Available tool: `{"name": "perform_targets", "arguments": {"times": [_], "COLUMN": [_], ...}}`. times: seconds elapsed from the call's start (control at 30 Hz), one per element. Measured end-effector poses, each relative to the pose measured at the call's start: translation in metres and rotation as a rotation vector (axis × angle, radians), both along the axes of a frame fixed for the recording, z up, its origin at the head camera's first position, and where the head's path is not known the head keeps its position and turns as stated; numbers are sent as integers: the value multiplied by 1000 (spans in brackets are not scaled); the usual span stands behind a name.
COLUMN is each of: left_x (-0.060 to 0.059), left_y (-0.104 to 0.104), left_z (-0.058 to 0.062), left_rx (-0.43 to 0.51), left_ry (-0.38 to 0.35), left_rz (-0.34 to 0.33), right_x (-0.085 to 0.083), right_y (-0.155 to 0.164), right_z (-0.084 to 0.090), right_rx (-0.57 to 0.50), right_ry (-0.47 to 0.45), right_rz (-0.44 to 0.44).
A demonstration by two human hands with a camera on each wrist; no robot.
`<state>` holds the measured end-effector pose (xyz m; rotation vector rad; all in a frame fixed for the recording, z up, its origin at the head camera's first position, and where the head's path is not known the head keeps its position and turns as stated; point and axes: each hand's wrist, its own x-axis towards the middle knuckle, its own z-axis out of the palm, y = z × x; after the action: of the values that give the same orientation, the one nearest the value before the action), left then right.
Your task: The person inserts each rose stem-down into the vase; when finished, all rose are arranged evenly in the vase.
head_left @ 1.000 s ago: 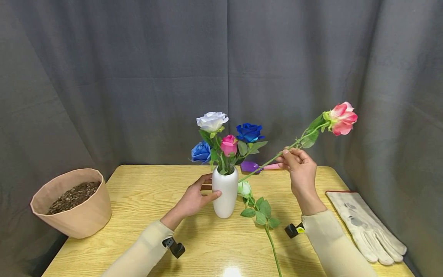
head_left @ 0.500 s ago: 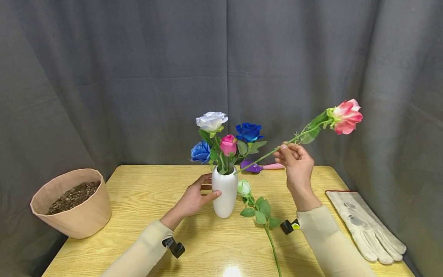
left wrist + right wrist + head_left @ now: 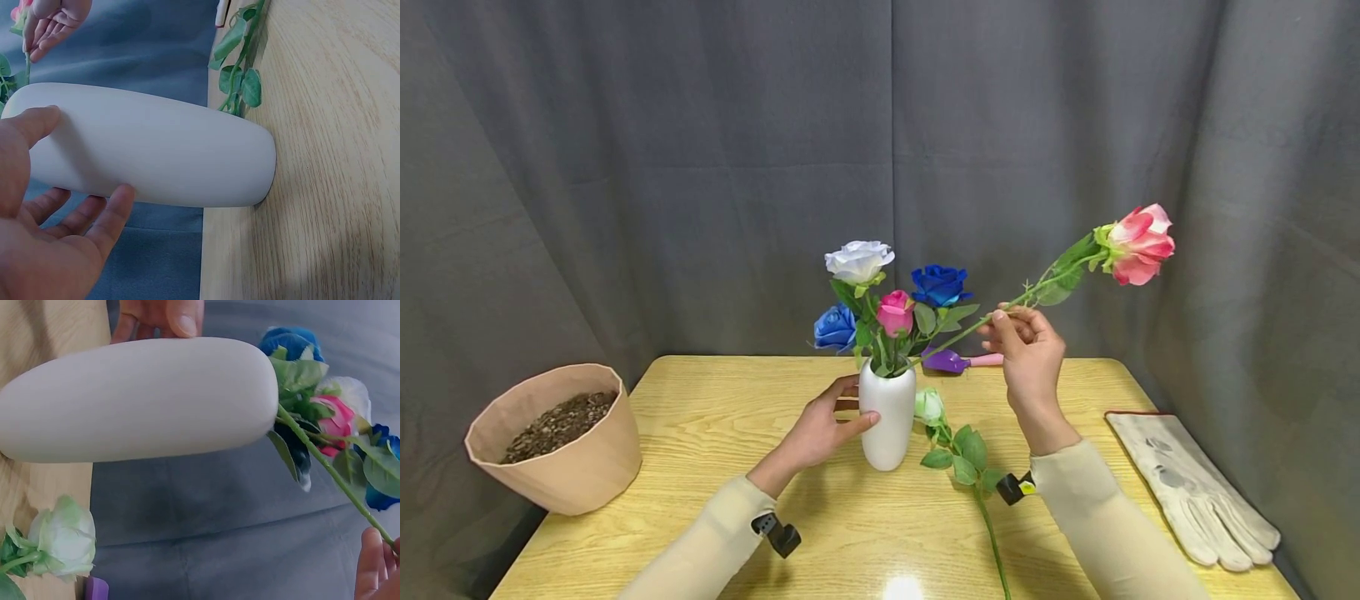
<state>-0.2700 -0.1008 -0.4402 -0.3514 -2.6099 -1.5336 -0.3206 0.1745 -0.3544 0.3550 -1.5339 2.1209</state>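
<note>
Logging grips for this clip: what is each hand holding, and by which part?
The right hand pinches the pink rose partway along its stem. The left hand grips the white vase around its body.

roses 6 [image 3: 1139, 244] | vase 1 [image 3: 888, 421] | glove 1 [image 3: 1195, 492] | pot 1 [image 3: 561, 467] | trowel 1 [image 3: 958, 361]

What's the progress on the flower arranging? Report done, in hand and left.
Done: four roses, white, dark blue, light blue and pink, stand in the white vase. In hand: the left hand steadies the vase; the right hand pinches the stem of a pink-red rose, its lower end at the vase mouth. Left: seating that stem, then probably the pale green rose lying on the table.
</note>
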Motion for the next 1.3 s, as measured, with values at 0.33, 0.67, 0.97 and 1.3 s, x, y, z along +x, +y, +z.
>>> {"name": "perform_targets", "arguments": {"times": [0.33, 0.67, 0.97, 1.3], "left_x": [0, 0, -1, 0], "left_y": [0, 0, -1, -1], "left_z": [1, 0, 1, 0], "left_rx": [-25, -11, -24, -28], "left_ry": [-3, -4, -5, -2], "left_rz": [-2, -10, -13, -1], "right_x": [5, 5, 5, 5], "right_y": [-19, -32, -35, -36], "right_z": [-7, -13, -13, -15], "right_rx": [150, 219, 232, 269], "right_ry": [6, 11, 20, 9], "right_rz": [7, 46, 58, 91]}}
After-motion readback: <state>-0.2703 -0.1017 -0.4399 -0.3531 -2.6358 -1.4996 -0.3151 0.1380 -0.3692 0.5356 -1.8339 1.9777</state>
